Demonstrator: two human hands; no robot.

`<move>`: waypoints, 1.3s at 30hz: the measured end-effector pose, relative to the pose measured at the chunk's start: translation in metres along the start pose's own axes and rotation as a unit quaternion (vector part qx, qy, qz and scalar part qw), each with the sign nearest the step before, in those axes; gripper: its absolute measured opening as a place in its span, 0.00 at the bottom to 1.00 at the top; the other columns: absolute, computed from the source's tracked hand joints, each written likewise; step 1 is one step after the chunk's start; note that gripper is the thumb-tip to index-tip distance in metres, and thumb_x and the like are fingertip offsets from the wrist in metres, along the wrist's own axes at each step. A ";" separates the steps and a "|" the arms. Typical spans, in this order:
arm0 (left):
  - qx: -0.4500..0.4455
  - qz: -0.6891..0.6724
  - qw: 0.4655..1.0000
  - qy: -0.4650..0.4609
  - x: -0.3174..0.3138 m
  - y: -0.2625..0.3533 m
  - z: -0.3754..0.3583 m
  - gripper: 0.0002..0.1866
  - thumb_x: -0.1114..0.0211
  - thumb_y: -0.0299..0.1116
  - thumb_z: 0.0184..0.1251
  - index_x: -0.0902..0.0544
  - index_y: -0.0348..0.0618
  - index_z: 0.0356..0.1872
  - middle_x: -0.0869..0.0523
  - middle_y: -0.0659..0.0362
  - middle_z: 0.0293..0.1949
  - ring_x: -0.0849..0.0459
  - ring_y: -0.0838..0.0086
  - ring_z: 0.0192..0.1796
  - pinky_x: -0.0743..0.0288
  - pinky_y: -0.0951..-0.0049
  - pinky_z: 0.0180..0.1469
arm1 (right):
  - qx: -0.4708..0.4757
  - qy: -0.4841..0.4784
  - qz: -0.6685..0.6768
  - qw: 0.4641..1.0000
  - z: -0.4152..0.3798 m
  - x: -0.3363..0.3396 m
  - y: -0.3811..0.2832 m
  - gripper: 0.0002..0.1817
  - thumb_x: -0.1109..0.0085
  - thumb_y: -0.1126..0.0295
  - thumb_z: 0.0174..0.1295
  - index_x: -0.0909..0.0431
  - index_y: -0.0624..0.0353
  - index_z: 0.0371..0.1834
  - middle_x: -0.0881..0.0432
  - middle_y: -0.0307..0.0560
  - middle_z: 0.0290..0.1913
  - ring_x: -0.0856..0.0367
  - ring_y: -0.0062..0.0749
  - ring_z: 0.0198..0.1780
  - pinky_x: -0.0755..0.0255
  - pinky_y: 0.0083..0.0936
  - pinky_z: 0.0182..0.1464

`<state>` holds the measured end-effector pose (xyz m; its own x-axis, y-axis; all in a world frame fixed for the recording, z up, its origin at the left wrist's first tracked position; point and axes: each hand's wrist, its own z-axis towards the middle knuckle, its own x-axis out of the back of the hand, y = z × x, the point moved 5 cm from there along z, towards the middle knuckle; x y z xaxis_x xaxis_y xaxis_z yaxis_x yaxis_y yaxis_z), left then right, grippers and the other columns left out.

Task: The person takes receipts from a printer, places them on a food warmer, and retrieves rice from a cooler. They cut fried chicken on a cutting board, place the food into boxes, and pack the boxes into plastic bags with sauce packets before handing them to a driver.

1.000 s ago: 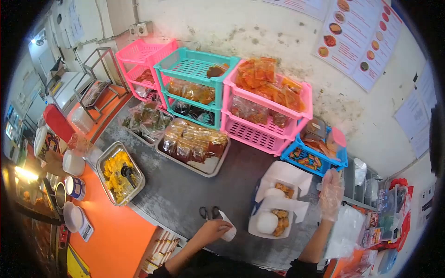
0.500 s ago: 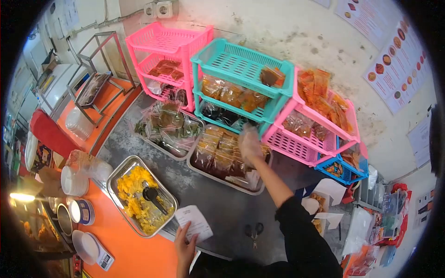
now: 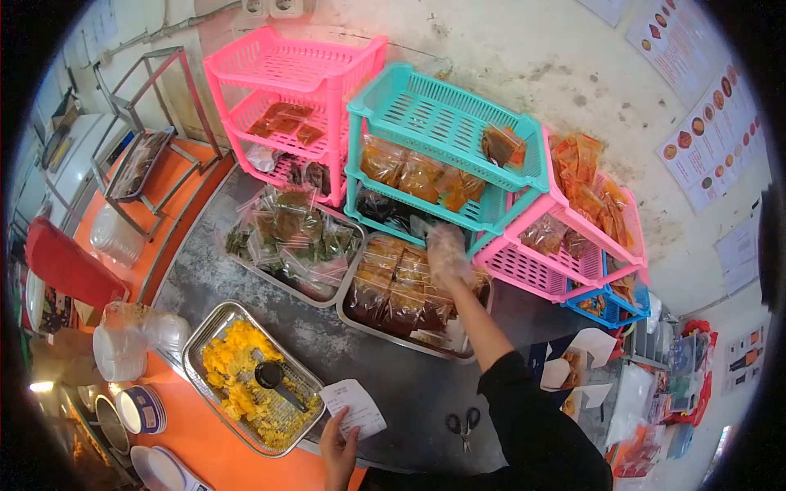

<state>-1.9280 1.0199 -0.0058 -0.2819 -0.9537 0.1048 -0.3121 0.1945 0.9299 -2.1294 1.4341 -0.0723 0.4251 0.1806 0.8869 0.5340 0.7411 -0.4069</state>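
Note:
My left hand (image 3: 337, 442) pinches the edge of a white printed slip (image 3: 354, 406) just right of a metal tray of yellow food (image 3: 239, 360). My right hand (image 3: 448, 255), in a clear plastic glove, reaches to the lowest tier of the teal rack (image 3: 446, 147), where dark bags (image 3: 385, 206) lie. Its fingertips are at the tier's front edge, and what they hold, if anything, is hidden. Below it stands a tray of brown sauce bags (image 3: 405, 303). Left of that is a tray of bags with green contents (image 3: 295, 237).
Pink racks (image 3: 286, 69) stand left and right of the teal one. Black scissors (image 3: 463, 425) lie on the dark counter (image 3: 319, 331). Open food boxes (image 3: 573, 368) sit at the right, near my sleeve. Plastic tubs (image 3: 119, 352) stand on the orange surface at the left.
The view has shifted, so the trays and racks appear larger and slightly moved. My right hand stays near the teal rack's lowest tier. The slip remains in my left hand.

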 end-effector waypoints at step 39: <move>-0.248 -0.182 0.909 -0.283 -0.094 0.193 -0.004 0.34 0.54 0.58 0.65 0.28 0.36 0.57 0.20 0.60 0.42 0.25 0.82 0.43 0.34 0.83 0.47 | -0.033 -0.304 0.618 0.725 -0.215 0.336 -0.100 0.09 0.40 0.68 0.56 0.23 0.63 0.34 0.25 0.38 0.24 0.29 0.17 0.27 0.35 0.14 0.30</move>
<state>-1.9583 1.1464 0.1650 -0.7064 -0.6369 -0.3089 -0.0705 -0.3709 0.9260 -1.8828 1.2812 0.2195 0.2183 0.9463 -0.2385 0.0626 -0.2575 -0.9642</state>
